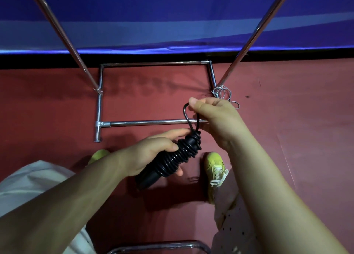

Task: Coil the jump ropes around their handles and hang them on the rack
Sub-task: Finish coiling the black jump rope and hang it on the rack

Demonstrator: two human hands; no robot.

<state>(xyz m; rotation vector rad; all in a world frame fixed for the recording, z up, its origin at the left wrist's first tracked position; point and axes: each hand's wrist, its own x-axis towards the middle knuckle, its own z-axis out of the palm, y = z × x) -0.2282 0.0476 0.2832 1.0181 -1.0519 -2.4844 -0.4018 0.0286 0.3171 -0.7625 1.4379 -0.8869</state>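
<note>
L hand (153, 154): wraps handles (151, 177), steadying coil.
R hand (214, 119): pinches rope loop (189, 117) just above L, likely kept free for hanging.
Rope (178, 156): coiled round handles.
Rack (153, 122): beyond hands, nothing hung in view.

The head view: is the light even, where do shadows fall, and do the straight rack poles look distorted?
Head view: dim, uneven light; soft shadows on the red floor under the coiled black jump rope and inside the rack base; bright glints along the chrome; the upright poles splay outward from wide-angle distortion; the near forearms look oversized.
</note>
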